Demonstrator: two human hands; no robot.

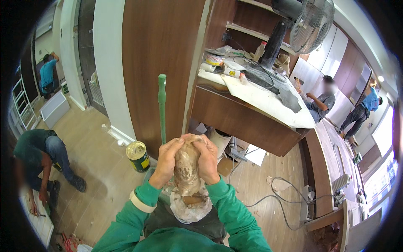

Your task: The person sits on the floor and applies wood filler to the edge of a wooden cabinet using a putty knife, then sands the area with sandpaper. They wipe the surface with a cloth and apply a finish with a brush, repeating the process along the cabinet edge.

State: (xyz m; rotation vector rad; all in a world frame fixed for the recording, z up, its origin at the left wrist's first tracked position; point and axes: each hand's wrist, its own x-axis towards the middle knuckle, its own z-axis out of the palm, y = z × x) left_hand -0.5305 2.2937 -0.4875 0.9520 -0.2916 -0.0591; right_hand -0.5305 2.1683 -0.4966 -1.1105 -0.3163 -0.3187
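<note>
My left hand [167, 161] and my right hand [206, 158] grip either side of a long, lumpy, tan-brown bundle [187, 172], smeared and perhaps wrapped in film, with fingers curled over its top. Under it, a crumpled translucent plastic bag [191, 212] rests at my lap, with brown material in its mouth. Just beyond my hands a green handle [162, 105] stands upright by the wood panel. A dark green and yellow can [138, 159] is on the floor left of my hands.
A cluttered wooden counter [252, 130] with a fan [310, 25] juts out ahead, cables [285, 210] and buckets below. A long bench runs along the right. Co-workers crouch at left [35, 153], work at far left [48, 73], sit [321, 105] and stand [361, 113] at right.
</note>
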